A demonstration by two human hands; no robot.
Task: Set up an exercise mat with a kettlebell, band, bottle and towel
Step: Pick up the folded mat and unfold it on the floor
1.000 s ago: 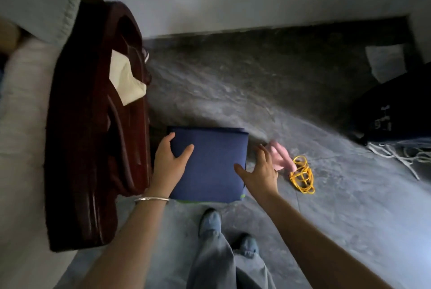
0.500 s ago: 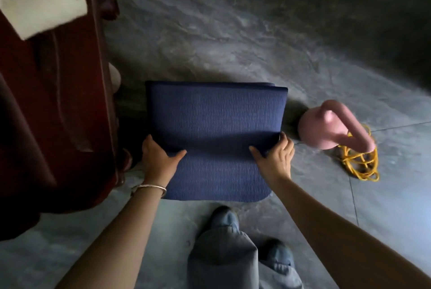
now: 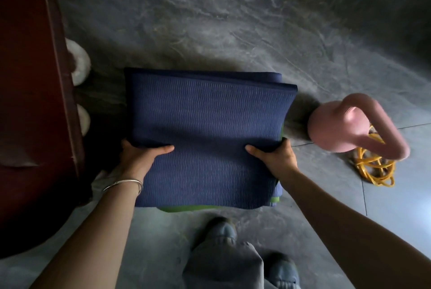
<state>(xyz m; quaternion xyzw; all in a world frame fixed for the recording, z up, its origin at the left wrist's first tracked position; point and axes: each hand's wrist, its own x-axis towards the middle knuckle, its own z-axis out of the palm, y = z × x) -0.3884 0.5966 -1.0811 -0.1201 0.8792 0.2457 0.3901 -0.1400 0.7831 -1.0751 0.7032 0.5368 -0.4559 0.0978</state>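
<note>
Folded mat held at both side edges, on the grey floor.

Floor: grey stone tile. Dark red furniture along the left side. Mat: blue, folded in layers, green underside showing at its near edge, centre of scene. Left hand clasps its left edge, thumb on top; right hand clasps its right edge likewise. Pink kettlebell stands just right of the mat. Yellow band, coiled, lies touching the kettlebell's near right side.

Dim indoor view with cool light from the lower right.
The floor darkens toward the upper right; deep shadow fills the left edge, wide-angle bending stretches the borders, and the kettlebell looks slightly blurred.
</note>
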